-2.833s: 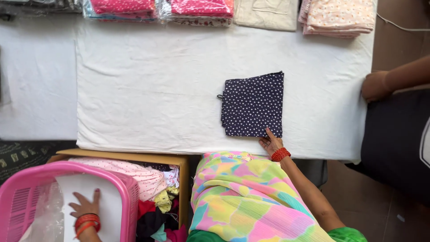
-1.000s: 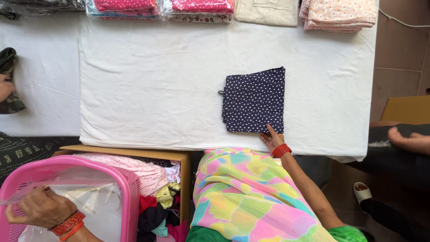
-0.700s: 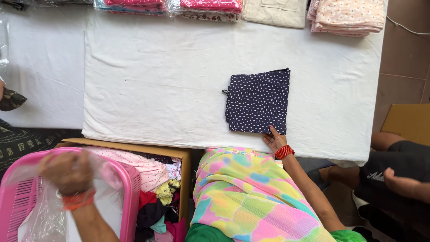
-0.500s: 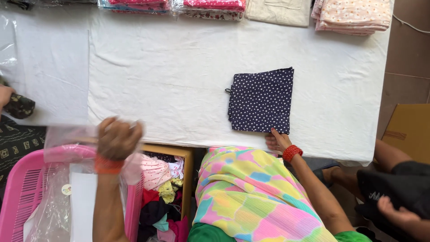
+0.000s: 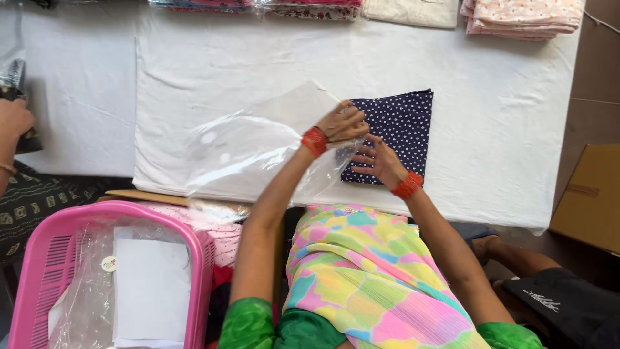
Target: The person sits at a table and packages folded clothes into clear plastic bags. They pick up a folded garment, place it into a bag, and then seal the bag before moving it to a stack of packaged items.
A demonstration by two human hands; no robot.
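- Left hand (image 5: pixel 345 123) fingers curl shut, pinching a clear plastic bag (image 5: pixel 258 152) at the left edge of the folded navy dotted cloth (image 5: pixel 397 132).
- Right hand (image 5: pixel 378 161) lies flat, fingers spread open, on the cloth's near left corner.
- The bag partly veils that corner.
- Pink basket (image 5: pixel 45 258) sits well left of the cloth, below the white table (image 5: pixel 504 116).

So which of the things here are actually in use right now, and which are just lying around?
In use:
left hand gripping the clear plastic bag
right hand on the folded navy dotted cloth

Lying about:
pink basket of bags
folded stacks at the far edge
cardboard box
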